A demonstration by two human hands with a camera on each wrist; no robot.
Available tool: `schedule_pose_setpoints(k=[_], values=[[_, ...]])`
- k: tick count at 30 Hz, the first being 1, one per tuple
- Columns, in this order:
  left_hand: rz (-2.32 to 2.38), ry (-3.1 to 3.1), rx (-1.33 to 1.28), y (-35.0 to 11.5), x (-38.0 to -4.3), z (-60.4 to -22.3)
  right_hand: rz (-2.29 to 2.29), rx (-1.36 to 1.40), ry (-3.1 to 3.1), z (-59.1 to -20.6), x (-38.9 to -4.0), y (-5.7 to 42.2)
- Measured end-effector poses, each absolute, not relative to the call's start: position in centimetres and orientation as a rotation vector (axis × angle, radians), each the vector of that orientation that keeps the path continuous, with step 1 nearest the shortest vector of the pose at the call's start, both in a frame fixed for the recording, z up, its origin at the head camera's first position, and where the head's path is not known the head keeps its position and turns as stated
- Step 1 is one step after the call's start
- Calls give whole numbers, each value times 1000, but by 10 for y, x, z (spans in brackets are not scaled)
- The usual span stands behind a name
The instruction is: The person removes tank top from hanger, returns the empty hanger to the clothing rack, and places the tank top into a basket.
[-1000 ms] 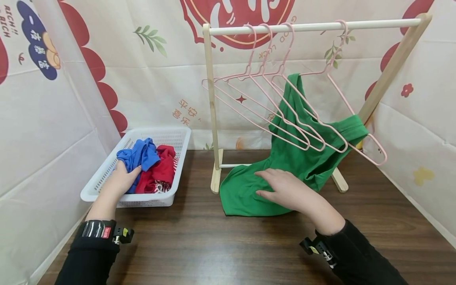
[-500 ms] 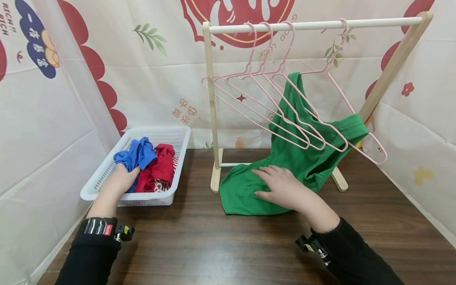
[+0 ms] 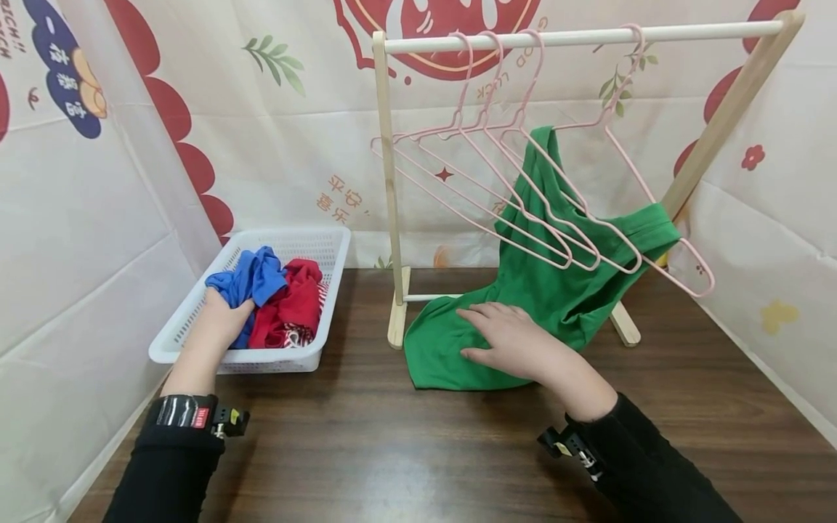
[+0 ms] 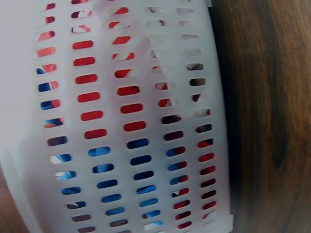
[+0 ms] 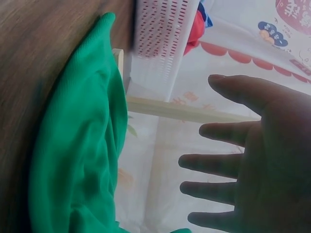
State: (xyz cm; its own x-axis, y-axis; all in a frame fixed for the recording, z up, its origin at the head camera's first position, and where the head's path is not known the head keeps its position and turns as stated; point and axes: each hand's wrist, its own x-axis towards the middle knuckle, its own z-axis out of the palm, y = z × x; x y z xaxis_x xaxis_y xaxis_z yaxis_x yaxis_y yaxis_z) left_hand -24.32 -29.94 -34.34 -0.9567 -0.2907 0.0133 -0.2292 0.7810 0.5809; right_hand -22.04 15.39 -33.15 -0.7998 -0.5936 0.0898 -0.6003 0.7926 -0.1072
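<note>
My left hand (image 3: 216, 319) reaches into the white basket (image 3: 333, 290) and holds the edge of a crumpled blue cloth garment (image 3: 251, 276). Its fingertips are hidden by the cloth. A red garment (image 3: 301, 294) lies beside the blue one. Over the lower part of a green sleeveless top (image 3: 451, 341), my right hand (image 3: 516, 341) hovers with fingers spread and straight; the right wrist view shows a gap between the fingers and the cloth. The top hangs by its straps from the rightmost pink hanger (image 3: 624, 152), its lower end spread on the table.
A clothes rack (image 3: 395, 196) with a white rail (image 3: 575, 38) stands at the back right. Several empty pink hangers (image 3: 471, 134) hang left of the green top and overlap it in the head view. The brown table (image 3: 366, 443) reaches to printed fabric walls (image 3: 275, 167).
The left hand and the blue garment have shifted slightly left within the basket. The right hand has drifted a little left over the green top. The head view has tilted slightly.
</note>
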Motion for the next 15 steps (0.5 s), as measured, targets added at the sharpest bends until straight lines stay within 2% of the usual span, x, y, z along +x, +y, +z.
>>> schedule_pose_setpoints(k=[4,15], values=[[-783,-2856,463,-294,-239,-337,233,990,-2919,-327,-219,153],[-450,-2774,363,-272,-233,-325,261,1050,-2821,-312,-214,151]])
